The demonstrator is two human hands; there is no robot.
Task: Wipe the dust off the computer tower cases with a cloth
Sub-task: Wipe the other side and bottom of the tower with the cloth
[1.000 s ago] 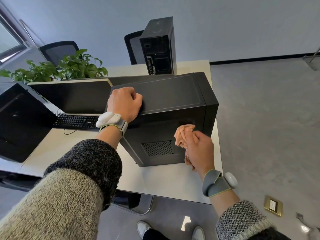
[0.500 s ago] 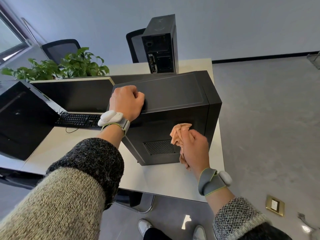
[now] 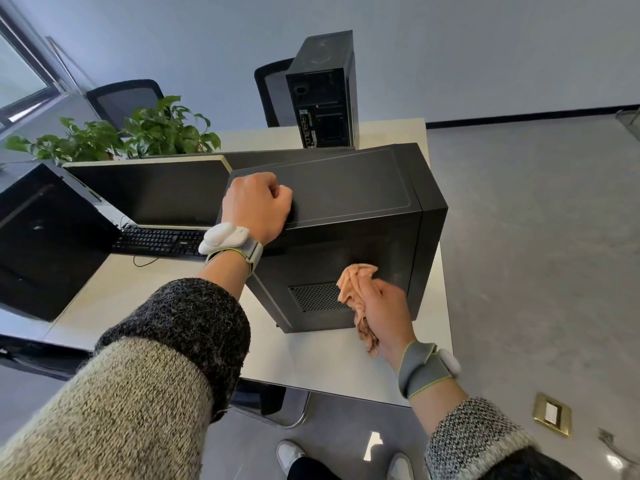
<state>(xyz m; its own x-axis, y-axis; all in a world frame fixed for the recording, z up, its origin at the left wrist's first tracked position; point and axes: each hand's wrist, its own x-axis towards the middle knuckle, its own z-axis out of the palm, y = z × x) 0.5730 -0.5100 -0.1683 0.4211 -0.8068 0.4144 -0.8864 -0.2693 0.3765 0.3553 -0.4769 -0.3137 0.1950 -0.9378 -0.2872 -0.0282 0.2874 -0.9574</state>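
Two hands work: our left hand (image 3: pixel 258 206), curled shut, grips the near tower case (image 3: pixel 349 216) on the worktop (image 3: pixel 322 362); our right hand (image 3: pixel 386 313) presses a clutched cloth (image 3: pixel 356 282) against its side.

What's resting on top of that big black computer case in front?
Only the left hand, curled into a fist, rests on the near tower case at its left edge. The rest of the top panel looks bare. What lies under the fist is covered.
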